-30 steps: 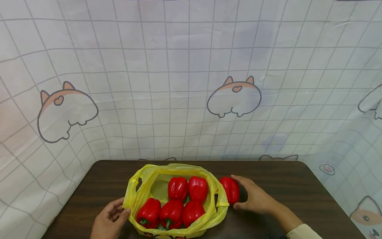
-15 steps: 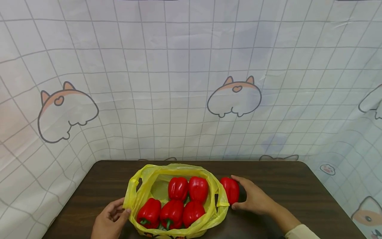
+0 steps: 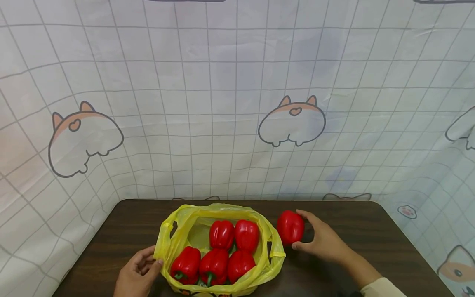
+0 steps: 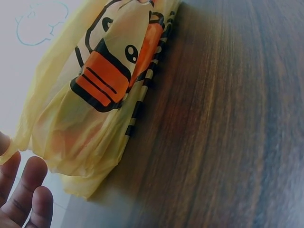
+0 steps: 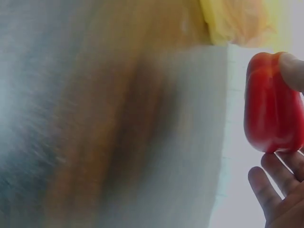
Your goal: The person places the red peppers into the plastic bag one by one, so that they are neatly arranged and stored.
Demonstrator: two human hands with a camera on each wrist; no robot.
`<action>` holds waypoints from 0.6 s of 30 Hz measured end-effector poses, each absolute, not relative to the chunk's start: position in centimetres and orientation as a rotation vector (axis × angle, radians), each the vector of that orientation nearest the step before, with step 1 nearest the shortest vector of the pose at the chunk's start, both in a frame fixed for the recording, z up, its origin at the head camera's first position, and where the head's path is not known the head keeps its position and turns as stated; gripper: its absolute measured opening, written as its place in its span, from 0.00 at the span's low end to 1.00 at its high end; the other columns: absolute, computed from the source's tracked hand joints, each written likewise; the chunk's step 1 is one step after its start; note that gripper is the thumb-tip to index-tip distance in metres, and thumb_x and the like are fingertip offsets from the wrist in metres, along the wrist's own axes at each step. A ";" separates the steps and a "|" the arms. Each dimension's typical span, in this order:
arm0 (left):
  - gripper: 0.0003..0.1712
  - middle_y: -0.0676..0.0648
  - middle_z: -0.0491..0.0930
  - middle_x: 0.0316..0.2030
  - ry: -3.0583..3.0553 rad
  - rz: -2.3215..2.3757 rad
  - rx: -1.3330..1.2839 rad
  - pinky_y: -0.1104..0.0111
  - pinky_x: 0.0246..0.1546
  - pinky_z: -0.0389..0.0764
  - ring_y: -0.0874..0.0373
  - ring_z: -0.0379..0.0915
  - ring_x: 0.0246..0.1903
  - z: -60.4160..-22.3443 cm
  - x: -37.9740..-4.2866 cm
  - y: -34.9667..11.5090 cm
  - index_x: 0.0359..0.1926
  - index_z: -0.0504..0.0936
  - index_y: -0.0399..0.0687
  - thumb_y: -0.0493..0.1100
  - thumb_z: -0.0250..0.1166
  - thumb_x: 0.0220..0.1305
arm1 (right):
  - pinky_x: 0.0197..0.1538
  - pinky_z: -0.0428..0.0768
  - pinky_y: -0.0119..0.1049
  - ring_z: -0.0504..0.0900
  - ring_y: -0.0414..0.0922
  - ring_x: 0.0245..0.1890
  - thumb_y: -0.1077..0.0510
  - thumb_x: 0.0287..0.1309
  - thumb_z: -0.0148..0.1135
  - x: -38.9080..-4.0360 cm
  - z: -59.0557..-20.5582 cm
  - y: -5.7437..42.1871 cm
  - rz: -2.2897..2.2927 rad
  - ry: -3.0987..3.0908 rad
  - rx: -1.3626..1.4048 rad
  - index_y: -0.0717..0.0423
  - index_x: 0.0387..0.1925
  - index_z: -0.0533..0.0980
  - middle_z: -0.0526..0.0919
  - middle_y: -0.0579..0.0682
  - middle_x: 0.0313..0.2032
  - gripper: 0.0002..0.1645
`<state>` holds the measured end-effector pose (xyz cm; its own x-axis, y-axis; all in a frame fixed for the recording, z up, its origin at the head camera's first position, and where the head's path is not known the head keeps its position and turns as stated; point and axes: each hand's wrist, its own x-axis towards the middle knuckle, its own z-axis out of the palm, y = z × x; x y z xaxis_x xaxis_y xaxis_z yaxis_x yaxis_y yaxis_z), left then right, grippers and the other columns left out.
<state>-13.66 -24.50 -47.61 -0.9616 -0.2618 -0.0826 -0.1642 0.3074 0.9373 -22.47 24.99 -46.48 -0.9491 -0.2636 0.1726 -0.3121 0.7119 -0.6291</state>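
A yellow plastic bag (image 3: 272, 270) stands wide at the mouth on the table, with several red bell peppers (image 3: 214, 265) inside. At its left rim my left hand (image 3: 136, 272) pinches the edge of the plastic between thumb and fingers. The left wrist view shows the bag's printed side (image 4: 102, 78) with an orange bill. To the right of the bag, my right hand (image 3: 324, 241) grips another red bell pepper (image 3: 290, 227) between thumb and fingers. In the right wrist view that pepper (image 5: 268, 107) appears lifted, apart from the bag.
The dark wood-grain table (image 3: 356, 231) has rounded far corners. Behind it hangs a white grid-patterned cloth (image 3: 215, 123) with cartoon animal drawings, which also runs along both sides.
My right hand has raised its bell pepper off the table and moved it slightly right and away from the bag. The left hand and the bag have stayed in place.
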 end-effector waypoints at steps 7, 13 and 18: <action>0.34 0.42 0.84 0.48 -2.468 -1.753 0.393 0.69 0.41 0.84 0.58 0.84 0.41 -47.5 -13.5 -24.3 0.67 0.74 0.37 0.49 0.72 0.67 | 0.45 0.85 0.49 0.80 0.52 0.52 0.41 0.46 0.84 -22.7 -44.4 25.1 1.075 -2.807 0.457 0.52 0.74 0.64 0.78 0.55 0.60 0.59; 0.33 0.42 0.84 0.48 -2.468 -1.744 0.378 0.69 0.41 0.84 0.59 0.84 0.41 -47.4 -13.5 -24.2 0.67 0.74 0.36 0.47 0.72 0.67 | 0.47 0.85 0.51 0.82 0.53 0.53 0.40 0.46 0.84 -23.1 -42.7 24.8 1.089 -2.772 0.492 0.54 0.75 0.64 0.77 0.57 0.63 0.60; 0.34 0.42 0.84 0.48 -2.473 -1.741 0.377 0.70 0.41 0.83 0.59 0.83 0.41 -47.4 -13.5 -24.2 0.67 0.74 0.37 0.49 0.72 0.67 | 0.49 0.85 0.50 0.82 0.53 0.53 0.42 0.46 0.84 -23.4 -41.8 24.1 1.108 -2.749 0.537 0.56 0.74 0.65 0.75 0.57 0.63 0.59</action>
